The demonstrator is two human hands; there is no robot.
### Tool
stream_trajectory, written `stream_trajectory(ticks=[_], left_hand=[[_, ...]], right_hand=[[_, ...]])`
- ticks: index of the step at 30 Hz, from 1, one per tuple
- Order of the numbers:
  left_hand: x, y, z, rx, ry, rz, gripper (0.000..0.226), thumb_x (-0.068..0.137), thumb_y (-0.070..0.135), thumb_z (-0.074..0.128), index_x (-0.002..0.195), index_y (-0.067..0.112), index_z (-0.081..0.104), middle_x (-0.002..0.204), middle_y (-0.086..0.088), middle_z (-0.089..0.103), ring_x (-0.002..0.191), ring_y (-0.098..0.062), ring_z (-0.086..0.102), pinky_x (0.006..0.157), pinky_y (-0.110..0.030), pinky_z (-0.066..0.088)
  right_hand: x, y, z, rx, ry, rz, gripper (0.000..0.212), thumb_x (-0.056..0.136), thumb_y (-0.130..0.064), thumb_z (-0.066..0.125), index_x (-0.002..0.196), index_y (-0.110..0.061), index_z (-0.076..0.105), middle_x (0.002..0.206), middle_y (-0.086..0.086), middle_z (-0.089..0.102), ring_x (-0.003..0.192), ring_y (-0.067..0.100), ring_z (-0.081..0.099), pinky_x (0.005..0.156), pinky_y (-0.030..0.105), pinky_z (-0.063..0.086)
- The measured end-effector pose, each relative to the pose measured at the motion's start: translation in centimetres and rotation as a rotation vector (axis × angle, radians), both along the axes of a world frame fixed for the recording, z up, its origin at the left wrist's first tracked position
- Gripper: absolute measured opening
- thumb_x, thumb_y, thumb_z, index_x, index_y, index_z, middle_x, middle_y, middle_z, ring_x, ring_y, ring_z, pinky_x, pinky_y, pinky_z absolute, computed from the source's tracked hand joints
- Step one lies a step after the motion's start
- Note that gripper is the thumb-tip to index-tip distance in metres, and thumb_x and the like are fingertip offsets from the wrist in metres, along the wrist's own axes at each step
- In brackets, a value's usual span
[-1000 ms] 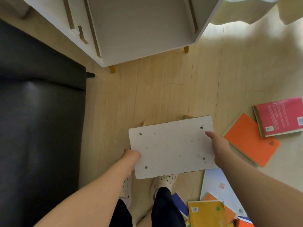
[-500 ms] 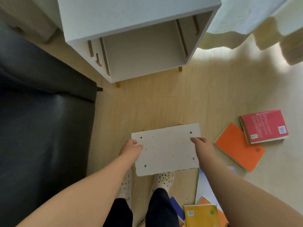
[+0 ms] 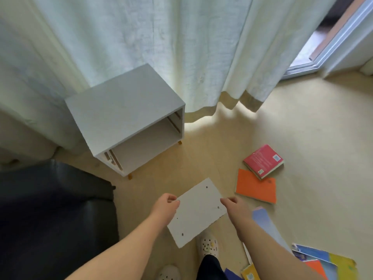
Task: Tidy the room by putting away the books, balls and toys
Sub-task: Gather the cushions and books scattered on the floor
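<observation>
White board point(image 3: 197, 211) held low at centre, fingers of left hand point(image 3: 166, 205) and right hand point(image 3: 235, 205) curled on its side edges, with cabinet point(image 3: 125, 110) at centre left showing no books inside and red book point(image 3: 262, 160), orange book point(image 3: 255, 186) and lower-right pile point(image 3: 323, 261) lying on floor point(image 3: 302, 128), tidying seemingly barely begun.

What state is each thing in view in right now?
white board, held off the floor, tilted, by both hands.
left hand, grips the board's left edge.
right hand, grips its right edge.
white cabinet, upright, front open.
red book, closed, flat on the floor.
orange book, closed, flat on the floor.
curtain, drawn.
</observation>
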State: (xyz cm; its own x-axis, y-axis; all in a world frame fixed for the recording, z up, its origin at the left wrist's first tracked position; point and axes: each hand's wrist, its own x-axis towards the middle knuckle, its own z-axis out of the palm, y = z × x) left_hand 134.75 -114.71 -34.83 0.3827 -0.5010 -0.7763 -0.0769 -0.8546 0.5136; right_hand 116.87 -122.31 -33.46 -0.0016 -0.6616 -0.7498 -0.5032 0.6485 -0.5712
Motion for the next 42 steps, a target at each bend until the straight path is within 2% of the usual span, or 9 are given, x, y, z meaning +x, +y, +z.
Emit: stream_trajectory(ticks=[3,14,19,23,26,32,37,40,42], left_hand=[[-0.3,1.3,2.8,-0.041,-0.008,-0.103,0.026,0.095,0.023,0.049,0.120,0.015,0.052,0.103,0.002,0.055,0.092,-0.016,0.060,0.057,-0.021,0.040],[-9.2,7.4,8.3,-0.113,0.039,-0.423,0.021,0.093,0.022,0.050,0.112,0.019,0.057,0.097,-0.001,0.062,0.093,-0.018,0.062,0.073,-0.029,0.048],[-15.4,9.8,8.2,-0.150,0.029,-0.562,0.021,0.092,0.023,0.049,0.113,0.020,0.055,0.099,0.000,0.060,0.086,-0.013,0.061,0.060,-0.022,0.044],[-21.9,13.4,8.0,-0.138,0.043,-0.621,0.015,0.093,0.023,0.050,0.107,0.020,0.054,0.093,0.000,0.059,0.085,-0.015,0.059,0.057,-0.022,0.041],[-27.7,17.0,8.0,-0.144,0.055,-0.632,0.017,0.093,0.023,0.050,0.109,0.018,0.056,0.091,0.000,0.058,0.083,-0.015,0.058,0.056,-0.023,0.039],[-37.8,25.3,8.2,-0.082,0.068,-0.706,0.012,0.093,0.021,0.049,0.104,0.019,0.055,0.088,-0.001,0.059,0.084,-0.017,0.057,0.062,-0.025,0.042],[-44.3,29.4,8.4,-0.065,0.054,-0.855,0.019,0.093,0.022,0.050,0.111,0.018,0.056,0.086,0.002,0.058,0.087,-0.016,0.059,0.062,-0.025,0.044],[-47.8,31.4,8.4,-0.056,0.039,-1.008,0.023,0.094,0.023,0.048,0.115,0.017,0.055,0.093,0.000,0.059,0.083,-0.013,0.056,0.058,-0.021,0.043],[-49.2,31.7,8.3,-0.060,0.006,-1.091,0.023,0.095,0.023,0.047,0.115,0.017,0.055,0.098,-0.001,0.059,0.085,-0.013,0.056,0.058,-0.020,0.043]], right_hand=[[-1.7,3.1,3.0,0.008,-0.025,-0.139,0.014,0.090,-0.020,0.057,0.094,-0.007,0.058,0.083,0.005,0.054,0.078,0.020,0.049,0.070,0.032,0.042],[-11.9,15.9,6.8,0.002,-0.046,-0.493,0.020,0.093,-0.024,0.052,0.077,-0.015,0.046,0.076,-0.004,0.036,0.065,0.016,0.039,0.057,0.027,0.030],[-16.3,20.7,6.6,0.026,-0.014,-0.575,0.013,0.094,-0.023,0.051,0.096,-0.011,0.049,0.095,0.006,0.049,0.091,0.024,0.047,0.082,0.035,0.040],[-21.2,26.0,6.0,0.085,-0.033,-0.610,0.018,0.095,-0.025,0.051,0.104,-0.009,0.048,0.104,0.009,0.049,0.094,0.024,0.049,0.085,0.037,0.042],[-26.2,30.5,5.9,0.055,-0.045,-0.659,0.016,0.093,-0.025,0.053,0.099,-0.010,0.052,0.093,0.007,0.049,0.080,0.020,0.048,0.072,0.033,0.039],[-35.6,40.5,5.8,0.132,-0.049,-0.831,0.020,0.092,-0.028,0.053,0.102,-0.010,0.055,0.099,0.008,0.051,0.090,0.024,0.049,0.075,0.034,0.040],[-41.0,46.2,6.3,0.155,-0.023,-0.955,0.017,0.093,-0.029,0.052,0.088,-0.014,0.055,0.083,0.005,0.054,0.090,0.030,0.058,0.093,0.045,0.047],[-43.3,49.2,6.1,0.146,-0.043,-1.068,0.014,0.093,-0.026,0.052,0.094,-0.012,0.054,0.084,0.005,0.053,0.091,0.027,0.056,0.085,0.041,0.049],[-43.9,50.4,6.4,0.152,-0.053,-1.124,0.011,0.094,-0.019,0.050,0.087,-0.010,0.053,0.076,0.004,0.050,0.074,0.020,0.051,0.068,0.034,0.045]])
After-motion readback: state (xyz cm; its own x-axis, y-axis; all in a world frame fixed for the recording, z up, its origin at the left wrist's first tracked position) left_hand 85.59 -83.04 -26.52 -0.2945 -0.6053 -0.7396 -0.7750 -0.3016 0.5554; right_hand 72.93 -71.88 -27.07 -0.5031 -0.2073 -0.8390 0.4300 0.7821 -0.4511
